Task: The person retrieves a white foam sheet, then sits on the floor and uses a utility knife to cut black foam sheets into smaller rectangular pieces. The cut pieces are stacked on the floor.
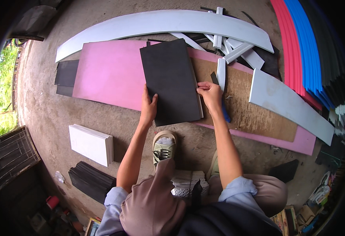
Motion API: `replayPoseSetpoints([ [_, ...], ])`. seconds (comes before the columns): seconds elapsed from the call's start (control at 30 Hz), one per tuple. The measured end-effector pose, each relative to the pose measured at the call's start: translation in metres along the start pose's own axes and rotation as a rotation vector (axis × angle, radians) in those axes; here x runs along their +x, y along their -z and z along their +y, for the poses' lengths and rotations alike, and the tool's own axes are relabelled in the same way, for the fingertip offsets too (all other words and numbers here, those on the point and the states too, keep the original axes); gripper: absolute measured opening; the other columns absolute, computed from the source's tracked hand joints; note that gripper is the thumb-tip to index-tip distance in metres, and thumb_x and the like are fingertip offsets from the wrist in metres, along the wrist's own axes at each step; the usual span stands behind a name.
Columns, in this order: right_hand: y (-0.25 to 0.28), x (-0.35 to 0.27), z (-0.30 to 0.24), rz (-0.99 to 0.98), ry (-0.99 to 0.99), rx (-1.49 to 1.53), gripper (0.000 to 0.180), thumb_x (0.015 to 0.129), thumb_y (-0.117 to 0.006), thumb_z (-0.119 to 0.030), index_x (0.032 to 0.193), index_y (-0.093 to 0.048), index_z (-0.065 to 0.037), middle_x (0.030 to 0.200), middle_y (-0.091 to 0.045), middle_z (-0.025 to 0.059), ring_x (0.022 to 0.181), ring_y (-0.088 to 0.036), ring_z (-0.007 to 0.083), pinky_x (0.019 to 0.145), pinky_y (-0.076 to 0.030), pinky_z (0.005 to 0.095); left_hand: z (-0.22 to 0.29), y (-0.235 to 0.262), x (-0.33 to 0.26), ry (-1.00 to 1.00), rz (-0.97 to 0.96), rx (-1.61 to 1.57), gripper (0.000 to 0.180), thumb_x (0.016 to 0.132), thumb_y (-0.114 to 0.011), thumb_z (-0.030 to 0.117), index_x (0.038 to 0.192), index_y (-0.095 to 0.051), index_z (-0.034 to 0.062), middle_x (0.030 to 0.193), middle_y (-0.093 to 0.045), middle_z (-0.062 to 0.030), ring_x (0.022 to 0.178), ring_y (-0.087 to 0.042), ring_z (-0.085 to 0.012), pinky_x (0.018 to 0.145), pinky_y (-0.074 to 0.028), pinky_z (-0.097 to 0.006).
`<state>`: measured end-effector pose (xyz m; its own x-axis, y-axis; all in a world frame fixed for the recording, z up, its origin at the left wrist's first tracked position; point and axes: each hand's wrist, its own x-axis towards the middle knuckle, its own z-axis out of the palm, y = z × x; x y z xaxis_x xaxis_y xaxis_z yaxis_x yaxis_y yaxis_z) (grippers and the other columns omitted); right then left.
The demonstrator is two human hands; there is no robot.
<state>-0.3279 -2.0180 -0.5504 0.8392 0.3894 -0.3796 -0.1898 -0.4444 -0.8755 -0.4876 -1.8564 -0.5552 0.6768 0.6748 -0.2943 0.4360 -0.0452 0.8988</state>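
A black rectangular foam sheet [170,82] lies tilted in front of me, with a pale layer showing under its right edge. My left hand [148,107] grips its lower left edge, thumb on top and fingers at the side. At the right edge my right hand [210,93] is closed in a pinch on the sheet. Beneath are a pink sheet [109,74] and a worn brown board [259,110]. Beside my right wrist a blue handle-like piece [225,113] rests on the board; the rest of it is partly hidden.
A long white strip [164,21] arches across the far side, near white offcuts [235,53]. Another white panel [290,104] lies right. Red [288,47] and blue [308,47] sheets stand far right. White [89,144] and black [91,181] stacks sit on the floor at left.
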Motion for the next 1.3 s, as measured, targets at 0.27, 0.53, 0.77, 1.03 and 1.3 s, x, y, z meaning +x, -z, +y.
replayPoseSetpoints([
  [0.27,0.007,-0.005,0.008,0.016,0.148,0.038,0.019,0.071,-0.065,-0.002,0.090,-0.064,0.000,0.074,-0.064,0.0092,0.068,-0.063,0.0170,0.063,-0.049,0.0273,-0.002,-0.009,-0.005,-0.158,0.104,0.108,0.059,0.087,-0.051,0.013,0.136,-0.020,-0.0005,0.133,-0.032,-0.0226,0.122,-0.035,-0.0326,0.103,-0.026,-0.037],
  [0.53,0.052,-0.074,0.025,0.395,0.252,-0.730,0.032,0.073,-0.068,-0.012,0.098,-0.052,-0.002,0.096,-0.051,0.0157,0.091,-0.052,0.0307,0.074,-0.045,0.0399,0.016,0.004,-0.028,-0.145,0.311,0.249,0.067,0.084,-0.058,0.024,0.135,-0.023,-0.0020,0.114,-0.042,-0.0228,0.105,-0.041,-0.0331,0.094,-0.031,-0.043],
  [0.77,0.069,-0.071,0.027,0.373,0.321,-0.683,0.030,0.079,-0.057,-0.013,0.103,-0.047,0.002,0.098,-0.049,0.0216,0.091,-0.051,0.0358,0.076,-0.045,0.0430,0.003,0.069,-0.028,-0.186,0.334,0.535,0.070,0.078,-0.062,0.035,0.132,-0.032,0.0017,0.112,-0.042,-0.0227,0.107,-0.037,-0.0360,0.095,-0.027,-0.047],
  [1.03,0.111,-0.084,-0.031,0.056,0.215,0.396,0.040,0.088,-0.044,-0.041,0.085,-0.052,-0.002,0.061,-0.055,0.0047,0.049,-0.052,0.0115,0.047,-0.043,0.0266,0.052,0.119,-0.038,-0.090,0.283,0.628,0.065,0.079,-0.060,0.041,0.130,-0.037,0.0084,0.123,-0.035,-0.0259,0.114,-0.031,-0.0421,0.098,-0.025,-0.049],
  [1.3,0.089,-0.112,-0.047,0.152,0.020,0.282,0.056,0.084,-0.047,-0.055,0.060,-0.052,-0.005,0.044,-0.045,0.0013,0.037,-0.048,0.0114,0.036,-0.040,0.0267,0.049,0.083,-0.030,-0.331,0.144,0.743,0.056,0.078,-0.060,0.040,0.122,-0.047,0.0081,0.118,-0.042,-0.0229,0.111,-0.035,-0.0381,0.097,-0.028,-0.047],
])
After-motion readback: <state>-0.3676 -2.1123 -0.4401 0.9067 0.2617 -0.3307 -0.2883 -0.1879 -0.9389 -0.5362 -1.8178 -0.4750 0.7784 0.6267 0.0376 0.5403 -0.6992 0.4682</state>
